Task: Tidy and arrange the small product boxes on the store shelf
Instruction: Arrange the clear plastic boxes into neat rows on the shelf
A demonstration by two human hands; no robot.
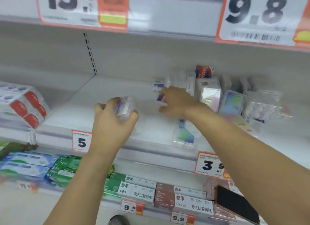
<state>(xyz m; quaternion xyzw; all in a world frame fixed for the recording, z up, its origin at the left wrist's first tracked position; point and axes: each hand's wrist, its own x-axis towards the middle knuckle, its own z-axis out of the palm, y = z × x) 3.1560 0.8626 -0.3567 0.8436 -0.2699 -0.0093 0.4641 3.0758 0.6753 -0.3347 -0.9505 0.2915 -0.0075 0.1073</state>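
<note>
Mid-tidy at the white metal store shelf point(107, 90), centre of the frame. Left hand point(115, 117) curled round a small clear plastic box with a pale purple insert point(125, 107), held just above the bare left part of the shelf. Right hand point(176, 102) reaching to the back, fingers closing on a small box with a purple and red label point(161, 98); firmness of grip impossible to tell through the blur. Most still undone: a jumble of clear and pastel boxes point(233, 100) leaning every way at centre right, one blue-green clear pack point(184, 134) lying flat near the front edge. No neat row formed yet. Around: red-and-white packs point(25, 107) at far left, toothpaste cartons point(137, 189) below, price tag "5" point(81, 141) on the rail. Loose boxes crowding the right arm's path.
</note>
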